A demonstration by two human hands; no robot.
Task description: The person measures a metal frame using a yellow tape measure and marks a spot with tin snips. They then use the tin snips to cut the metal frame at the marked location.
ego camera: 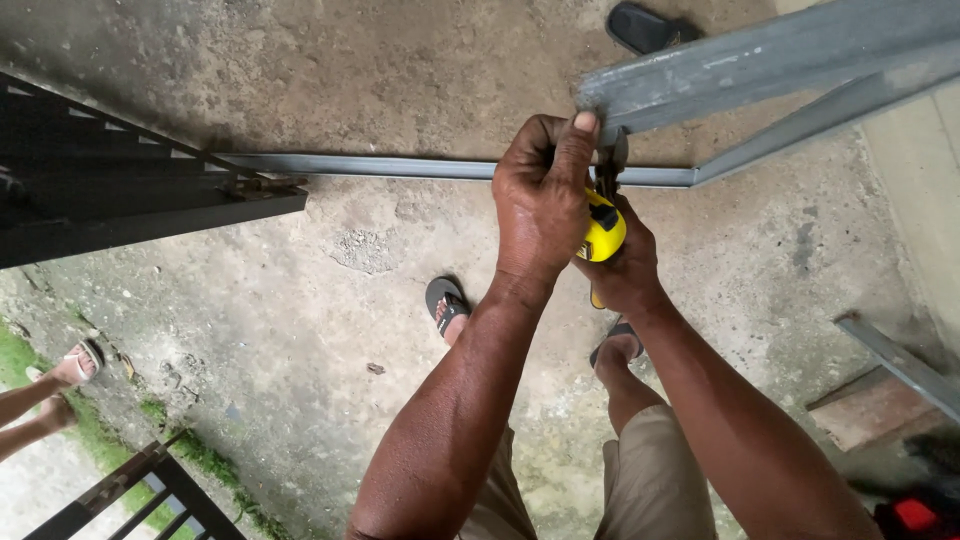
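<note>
The left hand (pixel 543 200) has its fingers curled over the end of the grey bar (pixel 760 60), thumb pressed up against the cut edge, seemingly to steady it. Just under those fingers the right hand (pixel 625 265) is closed around a yellow tape (pixel 603 232), keeping it tight to the joint where the bar meets the rail (pixel 400 166) on the concrete floor (pixel 330 290).

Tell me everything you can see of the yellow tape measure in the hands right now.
The tape measure has a yellow case with a black part on top, seemingly plastic. Only a small part shows: the right hand wraps it from below and the left hand covers its left side. It sits just below the end of the grey metal bar. Whether any blade is pulled out cannot be told.
</note>
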